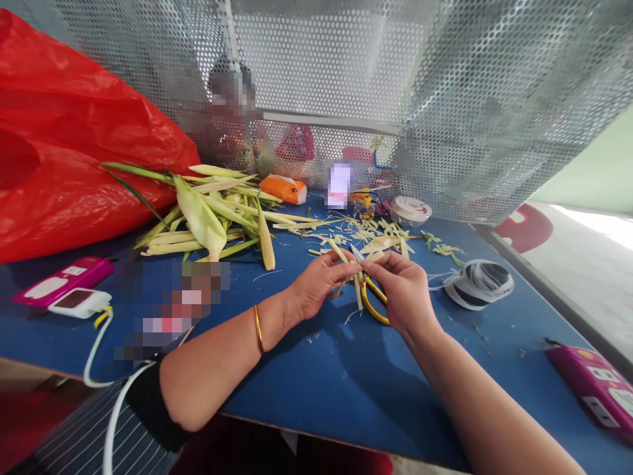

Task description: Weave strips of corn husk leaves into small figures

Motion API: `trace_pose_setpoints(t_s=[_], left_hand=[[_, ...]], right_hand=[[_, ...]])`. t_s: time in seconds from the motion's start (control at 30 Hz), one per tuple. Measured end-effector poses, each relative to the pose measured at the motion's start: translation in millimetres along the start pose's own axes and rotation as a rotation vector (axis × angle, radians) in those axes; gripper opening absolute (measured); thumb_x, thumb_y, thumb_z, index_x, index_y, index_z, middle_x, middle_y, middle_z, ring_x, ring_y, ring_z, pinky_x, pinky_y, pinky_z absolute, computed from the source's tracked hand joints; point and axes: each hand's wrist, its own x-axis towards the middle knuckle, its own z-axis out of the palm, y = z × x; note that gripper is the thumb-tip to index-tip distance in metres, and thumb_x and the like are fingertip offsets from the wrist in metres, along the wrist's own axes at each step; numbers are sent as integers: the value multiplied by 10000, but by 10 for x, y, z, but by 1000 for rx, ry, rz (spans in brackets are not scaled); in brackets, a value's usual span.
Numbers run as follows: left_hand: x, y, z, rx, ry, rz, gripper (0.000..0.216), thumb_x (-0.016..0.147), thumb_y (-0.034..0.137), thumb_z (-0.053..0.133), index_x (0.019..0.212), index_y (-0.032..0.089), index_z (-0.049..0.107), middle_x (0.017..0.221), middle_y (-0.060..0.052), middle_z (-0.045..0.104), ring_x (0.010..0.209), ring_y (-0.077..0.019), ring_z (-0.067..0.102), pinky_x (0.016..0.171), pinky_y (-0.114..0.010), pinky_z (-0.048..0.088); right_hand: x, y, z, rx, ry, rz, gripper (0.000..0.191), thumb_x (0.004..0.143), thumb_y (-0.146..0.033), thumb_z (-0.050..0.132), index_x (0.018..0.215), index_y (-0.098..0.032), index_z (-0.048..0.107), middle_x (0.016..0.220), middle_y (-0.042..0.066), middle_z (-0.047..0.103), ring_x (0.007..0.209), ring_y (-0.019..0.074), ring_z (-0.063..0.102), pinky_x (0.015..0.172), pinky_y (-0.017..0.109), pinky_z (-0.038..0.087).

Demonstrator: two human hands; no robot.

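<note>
My left hand (324, 280), with a gold bangle on its wrist, is closed on a pale green corn husk strip (359, 291) whose ends stick out above and below the fingers. Close against it, my right hand (403, 284) is closed round a pair of scissors (374, 309) with yellow handles. The handle loops hang below the palm and the blade tips point up and away between the two hands. Whether the right fingers also pinch the strip is hidden. Just beyond lie husk scraps (380, 231), and a pile of corn husks (202, 214) lies to the left.
A red plastic bag (89, 152) bulges at the left. On the blue table (316, 389) are a cord ball (479, 284), a white spool (411, 210), an orange tissue pack (283, 189), magenta packs at both sides and a white cabled device (79, 302). Perforated mesh (326, 66) stands behind.
</note>
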Motion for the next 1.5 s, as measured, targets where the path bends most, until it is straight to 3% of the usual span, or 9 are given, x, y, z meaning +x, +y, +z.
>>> trace_pose_setpoints(t_s=[0.3,0.43,0.57,0.83,1.37,1.5], left_hand=[[11,-38,-31,16,-8,-27,195,687,278,697,766,195,539,608,32,589,542,-88,522,502,-204,292],[29,-53,-51,-53,0,-59,286,651,326,785,796,178,588,702,13,647,671,-116,619,654,-231,434],[51,-64,-74,-109,-43,-84,316,700,417,764,842,162,644,747,-23,681,710,-140,641,736,-281,480],[20,-58,-24,-211,-4,-103,307,619,248,827,839,175,627,747,12,658,672,-109,615,696,-262,480],[60,-103,-82,-175,-20,-100,290,632,284,827,765,173,594,712,31,599,687,-100,576,770,-283,463],[50,-85,-84,-200,3,-119,289,634,285,827,764,174,594,718,26,606,684,-104,579,773,-294,468]], right_hand=[[-17,43,48,65,40,11,231,537,-255,846,624,-187,643,591,-20,653,538,126,579,571,276,465],[35,66,0,46,51,-13,245,529,-256,852,624,-189,636,580,-24,647,522,128,574,547,277,464],[65,37,-38,9,17,-23,245,552,-286,845,638,-198,633,589,-15,658,532,145,590,559,298,486],[74,44,-31,18,23,23,310,489,-330,878,610,-197,626,576,-21,649,534,140,578,549,276,466],[57,87,-19,122,21,119,303,475,-289,877,609,-190,624,592,-17,640,558,141,585,584,290,475],[53,81,-9,101,-10,83,293,494,-302,870,623,-195,630,617,-9,653,578,148,593,601,299,487]])
